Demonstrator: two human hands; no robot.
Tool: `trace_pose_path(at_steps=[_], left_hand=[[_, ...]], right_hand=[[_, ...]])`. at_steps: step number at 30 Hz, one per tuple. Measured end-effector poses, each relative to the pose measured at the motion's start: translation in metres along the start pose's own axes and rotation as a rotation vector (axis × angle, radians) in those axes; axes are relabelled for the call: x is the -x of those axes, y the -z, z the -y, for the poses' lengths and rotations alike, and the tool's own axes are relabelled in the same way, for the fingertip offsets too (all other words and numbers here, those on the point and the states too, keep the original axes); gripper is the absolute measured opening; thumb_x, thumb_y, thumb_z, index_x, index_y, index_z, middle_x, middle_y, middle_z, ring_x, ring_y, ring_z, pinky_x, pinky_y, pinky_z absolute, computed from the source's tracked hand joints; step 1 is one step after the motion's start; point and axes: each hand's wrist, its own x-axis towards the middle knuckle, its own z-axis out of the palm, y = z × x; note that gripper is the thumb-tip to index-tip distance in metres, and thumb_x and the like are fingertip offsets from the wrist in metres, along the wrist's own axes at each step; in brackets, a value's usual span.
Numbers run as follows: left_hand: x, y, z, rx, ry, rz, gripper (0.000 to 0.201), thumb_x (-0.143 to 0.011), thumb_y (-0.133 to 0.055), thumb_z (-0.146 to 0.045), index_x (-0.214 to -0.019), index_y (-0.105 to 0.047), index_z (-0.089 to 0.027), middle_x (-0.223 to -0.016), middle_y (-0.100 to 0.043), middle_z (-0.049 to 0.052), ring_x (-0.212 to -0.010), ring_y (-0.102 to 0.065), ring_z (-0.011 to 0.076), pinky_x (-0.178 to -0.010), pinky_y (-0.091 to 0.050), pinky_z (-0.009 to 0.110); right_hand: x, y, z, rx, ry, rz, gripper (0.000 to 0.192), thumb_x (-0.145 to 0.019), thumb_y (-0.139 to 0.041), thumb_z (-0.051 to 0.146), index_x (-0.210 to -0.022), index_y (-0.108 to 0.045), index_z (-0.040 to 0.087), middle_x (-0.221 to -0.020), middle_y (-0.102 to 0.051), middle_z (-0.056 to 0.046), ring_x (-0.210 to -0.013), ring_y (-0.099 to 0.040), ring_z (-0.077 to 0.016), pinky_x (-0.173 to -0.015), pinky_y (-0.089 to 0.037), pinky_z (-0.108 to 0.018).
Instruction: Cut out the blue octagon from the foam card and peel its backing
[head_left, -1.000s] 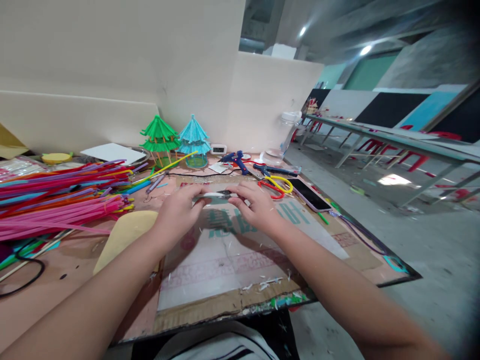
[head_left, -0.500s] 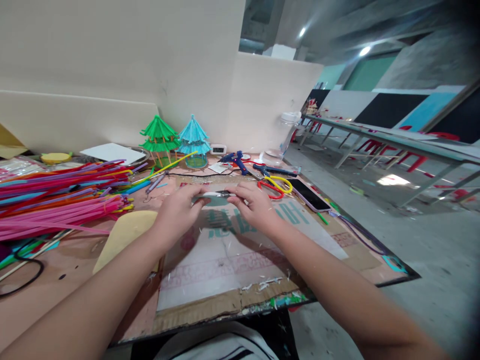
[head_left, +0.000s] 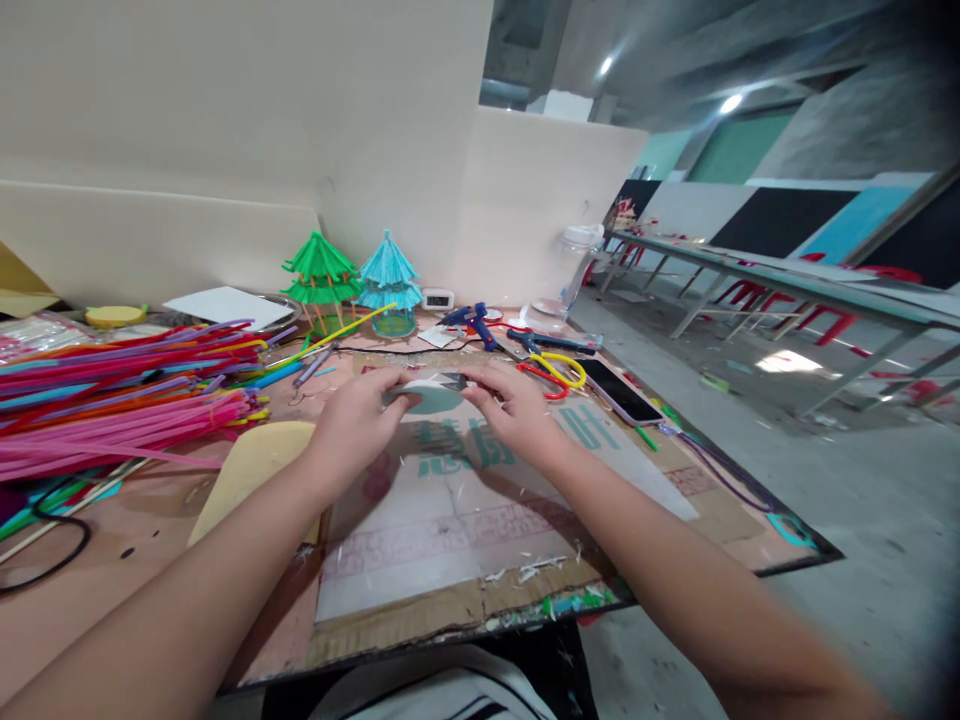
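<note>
My left hand (head_left: 358, 418) pinches a pale greenish-white disc (head_left: 427, 397) by its left edge, above the middle of the work surface. At the disc's far right edge is a small dark, flat, blade-like piece (head_left: 452, 380), with my right hand (head_left: 517, 412) closed on its right end. The fingers hide most of that piece, so I cannot make out its exact kind. Below both hands lies a white printed sheet (head_left: 450, 530) with green characters and a pink band, partly in shadow.
Bundles of coloured pipe cleaners (head_left: 135, 400) lie at the left, near a yellow rounded card (head_left: 251, 470). Green (head_left: 319, 270) and blue (head_left: 388, 270) small pavilions stand at the back. Rightward are a glue gun (head_left: 472, 318), scissors (head_left: 555, 372), a phone (head_left: 621, 390) and a plastic jar (head_left: 574, 265).
The disc has tilted so that more of its flat face shows. The dark piece shows more at its far edge, and my right fingers have shifted slightly to the right.
</note>
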Motion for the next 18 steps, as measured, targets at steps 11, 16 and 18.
trace_pose_path(at_steps=[11,16,18], left_hand=[[0.005,-0.002,-0.004,-0.143,-0.124,-0.037,0.023,-0.086,-0.055,-0.016,-0.103,-0.071,-0.019,-0.102,-0.075,0.005,-0.094,-0.067,0.0233,-0.082,-0.049,0.032],[0.005,-0.002,-0.004,-0.133,-0.146,-0.052,0.024,-0.086,-0.056,-0.015,-0.104,-0.072,-0.018,-0.103,-0.075,0.006,-0.095,-0.067,0.0235,-0.083,-0.050,0.032],[0.005,-0.001,-0.005,-0.138,-0.143,-0.047,0.024,-0.086,-0.056,-0.014,-0.103,-0.072,-0.018,-0.102,-0.075,0.006,-0.094,-0.068,0.0235,-0.083,-0.050,0.032]], right_hand=[[0.000,-0.002,0.009,0.027,0.047,0.072,0.029,-0.096,-0.051,0.035,-0.111,-0.068,0.017,-0.081,-0.062,-0.005,-0.075,-0.057,-0.0180,-0.069,-0.044,-0.030],[0.001,-0.004,0.010,0.022,0.063,0.056,0.029,-0.096,-0.050,0.034,-0.112,-0.068,0.017,-0.081,-0.062,-0.006,-0.075,-0.057,-0.0184,-0.069,-0.044,-0.030],[0.001,-0.004,0.010,0.026,0.071,0.051,0.030,-0.096,-0.050,0.034,-0.112,-0.068,0.016,-0.081,-0.062,-0.006,-0.076,-0.058,-0.0187,-0.069,-0.045,-0.030]])
